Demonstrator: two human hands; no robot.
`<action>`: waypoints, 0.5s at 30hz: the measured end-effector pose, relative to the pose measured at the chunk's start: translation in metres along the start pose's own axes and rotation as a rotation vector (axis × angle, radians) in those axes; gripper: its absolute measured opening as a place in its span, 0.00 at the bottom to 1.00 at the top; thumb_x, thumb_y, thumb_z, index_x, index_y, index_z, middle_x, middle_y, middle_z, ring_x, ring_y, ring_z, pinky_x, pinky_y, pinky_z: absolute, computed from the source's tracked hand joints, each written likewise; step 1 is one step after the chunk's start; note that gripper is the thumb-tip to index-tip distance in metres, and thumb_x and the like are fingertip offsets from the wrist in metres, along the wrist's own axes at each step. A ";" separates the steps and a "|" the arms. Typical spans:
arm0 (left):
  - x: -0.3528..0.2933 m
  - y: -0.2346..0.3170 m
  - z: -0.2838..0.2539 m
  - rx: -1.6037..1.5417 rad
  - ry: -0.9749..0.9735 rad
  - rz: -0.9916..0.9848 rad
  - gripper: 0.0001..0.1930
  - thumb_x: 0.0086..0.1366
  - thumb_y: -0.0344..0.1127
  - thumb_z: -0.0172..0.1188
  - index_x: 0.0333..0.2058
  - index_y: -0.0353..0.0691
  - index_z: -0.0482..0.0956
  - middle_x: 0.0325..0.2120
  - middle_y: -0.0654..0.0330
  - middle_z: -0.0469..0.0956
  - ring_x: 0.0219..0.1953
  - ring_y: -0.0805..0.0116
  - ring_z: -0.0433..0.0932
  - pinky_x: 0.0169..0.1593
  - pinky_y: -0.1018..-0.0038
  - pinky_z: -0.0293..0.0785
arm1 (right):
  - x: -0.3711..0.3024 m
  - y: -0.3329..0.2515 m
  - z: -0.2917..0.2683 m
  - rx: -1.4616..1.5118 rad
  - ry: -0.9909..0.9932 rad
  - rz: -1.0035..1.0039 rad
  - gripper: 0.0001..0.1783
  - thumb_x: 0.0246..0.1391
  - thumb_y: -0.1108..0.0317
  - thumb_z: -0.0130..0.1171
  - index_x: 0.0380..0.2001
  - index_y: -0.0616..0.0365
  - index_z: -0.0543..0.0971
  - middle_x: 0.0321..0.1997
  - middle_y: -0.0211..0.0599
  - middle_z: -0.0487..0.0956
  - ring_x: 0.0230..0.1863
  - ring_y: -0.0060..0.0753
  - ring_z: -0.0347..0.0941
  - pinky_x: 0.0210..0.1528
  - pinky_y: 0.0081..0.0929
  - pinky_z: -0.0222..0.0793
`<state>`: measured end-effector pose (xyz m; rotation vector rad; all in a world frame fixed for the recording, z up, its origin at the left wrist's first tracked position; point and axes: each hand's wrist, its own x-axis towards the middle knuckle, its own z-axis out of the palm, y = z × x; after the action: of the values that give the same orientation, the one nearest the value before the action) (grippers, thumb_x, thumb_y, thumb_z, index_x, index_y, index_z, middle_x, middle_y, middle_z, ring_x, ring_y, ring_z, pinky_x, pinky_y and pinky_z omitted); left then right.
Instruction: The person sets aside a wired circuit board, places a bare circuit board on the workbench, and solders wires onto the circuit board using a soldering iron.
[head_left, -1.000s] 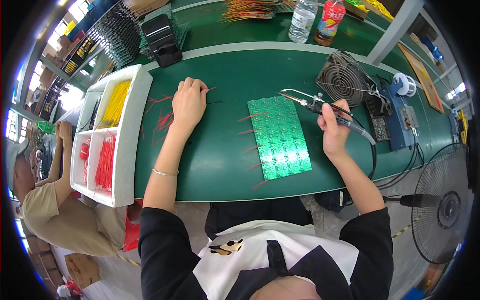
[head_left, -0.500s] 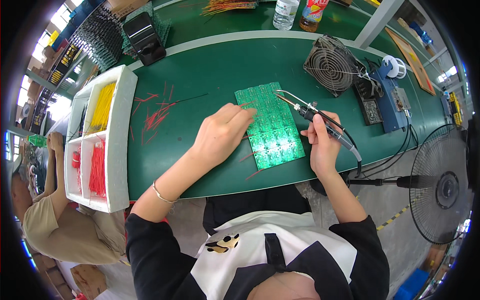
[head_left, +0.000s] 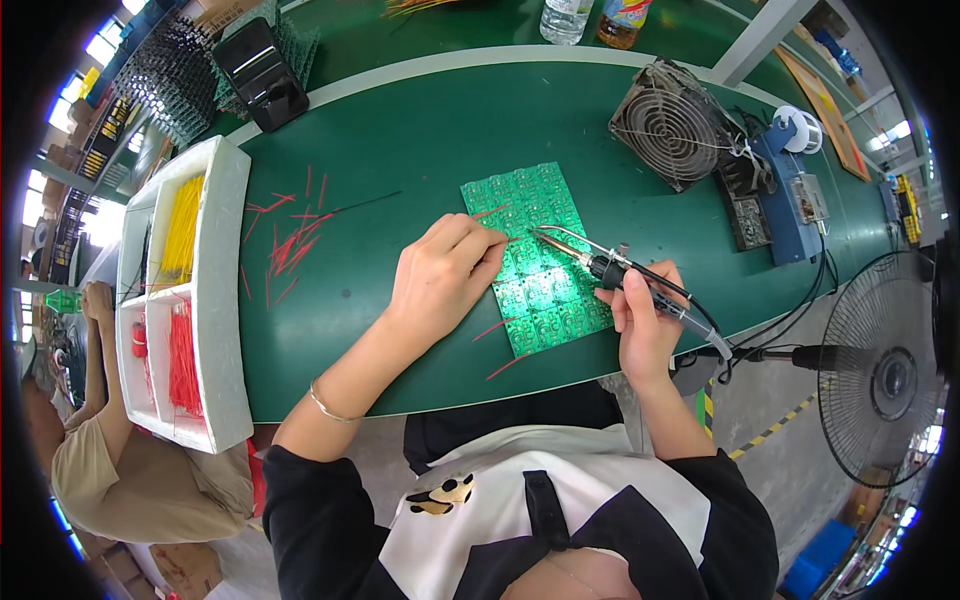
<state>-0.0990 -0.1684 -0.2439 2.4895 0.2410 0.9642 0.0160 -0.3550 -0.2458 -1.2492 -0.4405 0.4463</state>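
Note:
A green circuit board panel [head_left: 545, 290] lies on the green table in front of me, with several short red wires sticking out past its left edge. Over that left edge, my left hand [head_left: 448, 265] is closed in a pinch; a bit of red wire [head_left: 513, 240] shows at its fingertips. My right hand [head_left: 647, 315] is wrapped round a soldering iron [head_left: 612, 268] with a thin metal tube along it. The iron's tip reaches the upper middle of the panel, close to the left fingertips. Whether it touches the board I cannot tell.
Loose red wires [head_left: 292, 245] lie left of the panel. Beyond them stands a white foam box [head_left: 232, 300] of yellow and red wires. A square fan [head_left: 668, 130] and a blue soldering unit [head_left: 790, 185] stand back right; a round fan [head_left: 890, 370] is at right. Another person [head_left: 130, 460] sits left.
The soldering iron's tip has come down and left over the panel, nearer my left fingertips. My left hand stays pinched at the panel's left edge. The whole view has shifted slightly.

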 end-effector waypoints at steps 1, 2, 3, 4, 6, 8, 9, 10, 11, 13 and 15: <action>0.000 0.000 0.000 0.000 -0.002 -0.006 0.06 0.48 0.24 0.63 0.27 0.38 0.79 0.23 0.61 0.73 0.25 0.67 0.74 0.26 0.74 0.71 | 0.000 0.001 -0.001 0.003 -0.005 -0.008 0.10 0.55 0.69 0.55 0.28 0.60 0.65 0.18 0.32 0.70 0.15 0.13 0.61 0.30 0.21 0.73; 0.000 -0.001 0.000 0.001 0.000 -0.003 0.06 0.48 0.23 0.63 0.27 0.37 0.79 0.22 0.61 0.73 0.24 0.67 0.74 0.26 0.74 0.71 | 0.001 0.003 -0.001 0.007 -0.009 -0.016 0.10 0.54 0.69 0.56 0.28 0.60 0.65 0.18 0.32 0.71 0.14 0.14 0.61 0.28 0.19 0.72; 0.000 -0.001 0.001 0.001 0.003 0.001 0.06 0.48 0.23 0.63 0.27 0.37 0.79 0.22 0.61 0.73 0.23 0.67 0.74 0.26 0.75 0.71 | 0.000 0.003 -0.002 0.006 -0.009 -0.012 0.10 0.54 0.69 0.56 0.28 0.60 0.65 0.18 0.32 0.71 0.14 0.14 0.61 0.28 0.19 0.72; 0.000 -0.001 0.001 0.000 0.001 -0.003 0.06 0.48 0.23 0.63 0.27 0.37 0.79 0.22 0.61 0.73 0.23 0.67 0.74 0.26 0.75 0.71 | 0.000 0.003 -0.002 -0.011 -0.017 -0.015 0.11 0.54 0.68 0.57 0.28 0.60 0.65 0.18 0.33 0.71 0.15 0.14 0.63 0.25 0.17 0.69; -0.001 -0.001 0.003 -0.009 0.014 -0.016 0.04 0.48 0.25 0.62 0.25 0.39 0.76 0.21 0.63 0.71 0.25 0.66 0.73 0.24 0.72 0.71 | 0.000 0.002 -0.001 -0.026 -0.023 -0.015 0.11 0.53 0.68 0.58 0.28 0.60 0.66 0.18 0.34 0.72 0.15 0.14 0.64 0.22 0.14 0.67; -0.002 -0.003 0.005 -0.019 0.010 -0.019 0.05 0.48 0.24 0.63 0.26 0.38 0.77 0.21 0.62 0.71 0.23 0.68 0.73 0.24 0.74 0.70 | 0.000 0.000 0.004 -0.101 0.013 -0.011 0.11 0.55 0.68 0.54 0.24 0.57 0.64 0.14 0.30 0.67 0.13 0.13 0.56 0.30 0.20 0.71; -0.002 -0.003 0.005 -0.031 0.009 -0.020 0.06 0.48 0.22 0.63 0.27 0.36 0.79 0.21 0.61 0.72 0.21 0.69 0.73 0.24 0.76 0.70 | -0.001 0.001 0.002 -0.100 0.013 -0.009 0.11 0.55 0.68 0.54 0.24 0.57 0.64 0.14 0.30 0.67 0.13 0.13 0.56 0.30 0.20 0.71; -0.001 -0.003 0.005 -0.031 0.008 -0.021 0.06 0.48 0.22 0.63 0.27 0.36 0.79 0.21 0.61 0.72 0.21 0.69 0.73 0.24 0.76 0.70 | -0.001 0.002 -0.001 -0.073 -0.007 -0.014 0.11 0.54 0.68 0.56 0.26 0.59 0.65 0.17 0.33 0.70 0.15 0.14 0.61 0.24 0.15 0.66; -0.001 -0.002 0.005 -0.028 0.005 -0.021 0.06 0.48 0.22 0.63 0.27 0.36 0.79 0.21 0.61 0.72 0.21 0.70 0.73 0.24 0.76 0.70 | -0.001 0.002 -0.002 -0.046 -0.028 -0.019 0.12 0.53 0.67 0.58 0.28 0.61 0.67 0.20 0.36 0.74 0.17 0.14 0.65 0.18 0.11 0.61; -0.002 -0.002 0.005 -0.024 0.000 -0.021 0.06 0.48 0.22 0.63 0.27 0.36 0.78 0.21 0.60 0.72 0.21 0.70 0.74 0.24 0.76 0.70 | -0.001 0.002 -0.002 -0.043 -0.024 -0.021 0.12 0.53 0.67 0.59 0.28 0.61 0.67 0.20 0.36 0.74 0.17 0.14 0.66 0.18 0.11 0.61; -0.002 -0.002 0.005 -0.026 -0.002 -0.016 0.06 0.48 0.22 0.63 0.27 0.35 0.78 0.21 0.60 0.72 0.21 0.70 0.74 0.24 0.76 0.70 | -0.001 0.002 -0.002 -0.042 -0.020 -0.025 0.12 0.53 0.68 0.59 0.28 0.61 0.67 0.20 0.36 0.74 0.17 0.14 0.66 0.18 0.11 0.61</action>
<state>-0.0975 -0.1690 -0.2492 2.4614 0.2460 0.9523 0.0158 -0.3568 -0.2488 -1.2792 -0.4837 0.4305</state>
